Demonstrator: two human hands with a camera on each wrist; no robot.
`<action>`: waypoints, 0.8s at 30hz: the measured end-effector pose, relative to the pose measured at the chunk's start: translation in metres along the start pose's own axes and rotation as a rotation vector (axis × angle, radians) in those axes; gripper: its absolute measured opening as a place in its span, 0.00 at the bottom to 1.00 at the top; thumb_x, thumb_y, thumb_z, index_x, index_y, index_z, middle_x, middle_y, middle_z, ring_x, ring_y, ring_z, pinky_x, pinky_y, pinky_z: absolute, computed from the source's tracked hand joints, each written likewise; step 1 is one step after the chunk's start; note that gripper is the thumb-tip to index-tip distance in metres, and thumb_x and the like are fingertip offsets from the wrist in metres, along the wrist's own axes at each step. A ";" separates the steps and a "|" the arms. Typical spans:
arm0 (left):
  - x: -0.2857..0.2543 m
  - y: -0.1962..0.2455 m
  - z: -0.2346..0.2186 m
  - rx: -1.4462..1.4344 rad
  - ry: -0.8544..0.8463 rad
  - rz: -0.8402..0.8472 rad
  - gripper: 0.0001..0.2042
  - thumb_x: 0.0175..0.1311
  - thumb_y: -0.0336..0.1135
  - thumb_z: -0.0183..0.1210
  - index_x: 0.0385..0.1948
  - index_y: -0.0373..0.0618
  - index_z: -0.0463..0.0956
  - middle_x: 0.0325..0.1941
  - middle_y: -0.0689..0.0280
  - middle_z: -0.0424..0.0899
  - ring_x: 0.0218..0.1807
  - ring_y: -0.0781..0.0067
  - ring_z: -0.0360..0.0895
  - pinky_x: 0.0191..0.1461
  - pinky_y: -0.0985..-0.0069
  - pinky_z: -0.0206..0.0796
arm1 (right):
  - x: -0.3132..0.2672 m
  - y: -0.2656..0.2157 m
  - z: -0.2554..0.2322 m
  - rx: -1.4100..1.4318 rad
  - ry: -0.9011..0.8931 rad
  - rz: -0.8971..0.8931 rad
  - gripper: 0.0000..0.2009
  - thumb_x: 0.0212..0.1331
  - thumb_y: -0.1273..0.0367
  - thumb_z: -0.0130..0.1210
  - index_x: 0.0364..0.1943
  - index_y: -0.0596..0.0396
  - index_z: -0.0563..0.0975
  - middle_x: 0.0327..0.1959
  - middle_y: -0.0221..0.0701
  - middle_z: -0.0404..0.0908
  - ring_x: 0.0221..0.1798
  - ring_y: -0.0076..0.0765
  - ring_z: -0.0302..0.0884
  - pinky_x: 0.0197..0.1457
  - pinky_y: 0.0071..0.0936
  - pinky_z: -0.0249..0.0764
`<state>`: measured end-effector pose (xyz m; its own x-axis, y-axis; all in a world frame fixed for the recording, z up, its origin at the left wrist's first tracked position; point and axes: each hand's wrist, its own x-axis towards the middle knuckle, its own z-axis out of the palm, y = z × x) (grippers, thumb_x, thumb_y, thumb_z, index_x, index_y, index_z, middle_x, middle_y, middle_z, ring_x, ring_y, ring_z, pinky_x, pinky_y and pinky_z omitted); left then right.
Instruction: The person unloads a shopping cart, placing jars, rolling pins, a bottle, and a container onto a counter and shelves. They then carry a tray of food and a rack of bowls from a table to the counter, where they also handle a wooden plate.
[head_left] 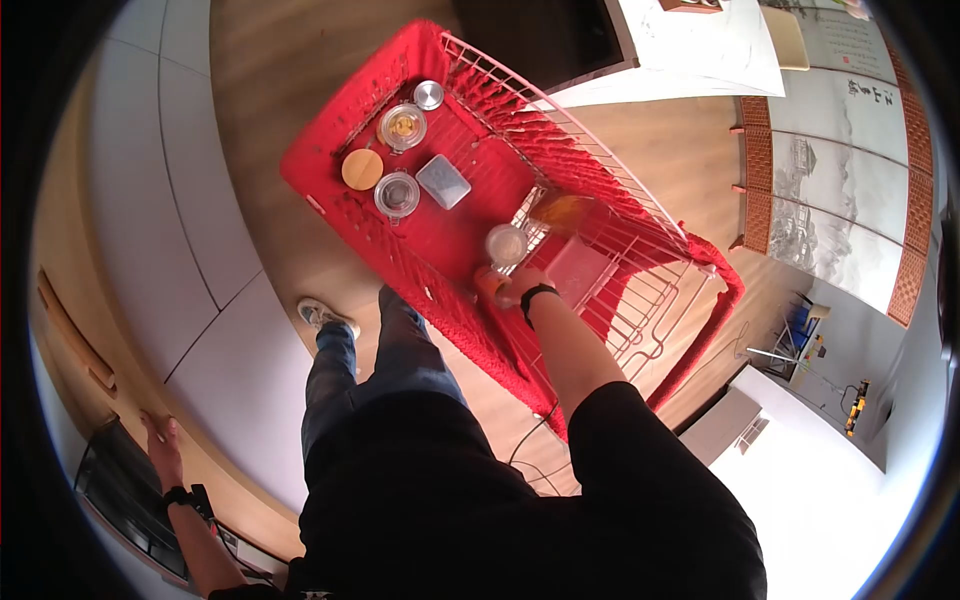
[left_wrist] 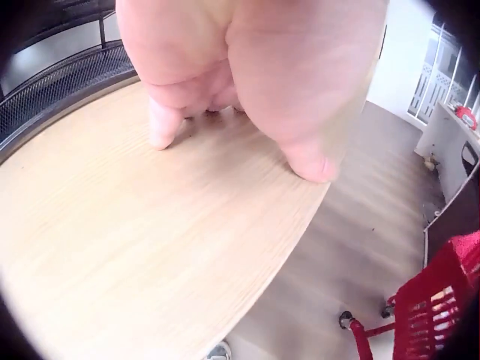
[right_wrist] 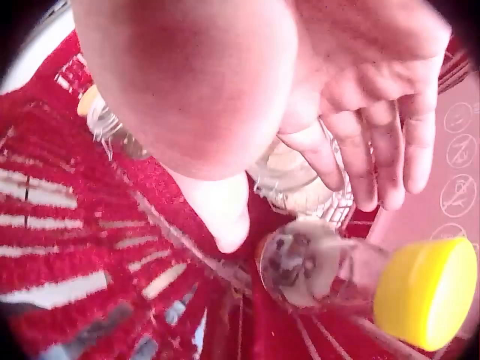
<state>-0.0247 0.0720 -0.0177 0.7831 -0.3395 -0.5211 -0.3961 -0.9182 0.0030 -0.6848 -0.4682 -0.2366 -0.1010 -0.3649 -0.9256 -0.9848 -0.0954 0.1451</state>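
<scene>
Inside the red-lined cart (head_left: pixel 330 150), my right hand (head_left: pixel 522 284) is low, close to a clear jar (head_left: pixel 507 245). The right wrist view shows this hand (right_wrist: pixel 352 82) with fingers straight and thumb apart, above a glass jar (right_wrist: pixel 300 262) with a yellow lid (right_wrist: pixel 424 296); it grips nothing. Another clear jar (right_wrist: pixel 289 176) is partly behind the fingers. My left hand (head_left: pixel 165 455) is off to the side at a wooden surface (left_wrist: pixel 150 247); in the left wrist view the fingertips of this hand (left_wrist: pixel 255 75) rest on it.
At the cart's far end stand a silver-topped container (head_left: pixel 428 95), a jar with yellowish contents (head_left: pixel 403 127), a wooden lid (head_left: pixel 362 170), a clear jar (head_left: pixel 397 195) and a square container (head_left: pixel 443 181). A white-topped table (head_left: pixel 700 60) is beyond the cart. A cable (head_left: pixel 530 440) hangs nearby.
</scene>
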 end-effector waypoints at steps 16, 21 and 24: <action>-0.006 0.010 0.008 -0.156 0.039 0.039 0.42 0.74 0.54 0.56 0.80 0.46 0.42 0.82 0.42 0.45 0.82 0.45 0.49 0.82 0.61 0.48 | -0.055 0.042 0.029 -0.209 0.109 -0.131 0.16 0.67 0.65 0.48 0.51 0.57 0.82 0.51 0.48 0.85 0.55 0.54 0.84 0.56 0.46 0.80; -0.004 0.012 0.015 -0.185 0.066 0.020 0.41 0.74 0.48 0.58 0.80 0.45 0.42 0.83 0.43 0.44 0.83 0.46 0.45 0.83 0.61 0.46 | -0.106 0.065 -0.003 -0.368 0.218 -0.277 0.15 0.66 0.62 0.50 0.43 0.55 0.85 0.45 0.45 0.88 0.50 0.50 0.87 0.52 0.45 0.83; -0.001 0.007 0.021 -0.218 0.083 0.022 0.41 0.74 0.46 0.59 0.80 0.45 0.43 0.83 0.43 0.45 0.83 0.46 0.44 0.83 0.62 0.45 | -0.195 0.041 -0.056 -0.426 0.239 -0.269 0.14 0.65 0.62 0.51 0.42 0.55 0.85 0.42 0.44 0.88 0.45 0.51 0.88 0.48 0.47 0.83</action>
<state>-0.0383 0.0698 -0.0348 0.8156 -0.3673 -0.4471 -0.3078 -0.9297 0.2024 -0.6974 -0.4532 -0.0306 0.2293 -0.4711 -0.8518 -0.8225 -0.5617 0.0893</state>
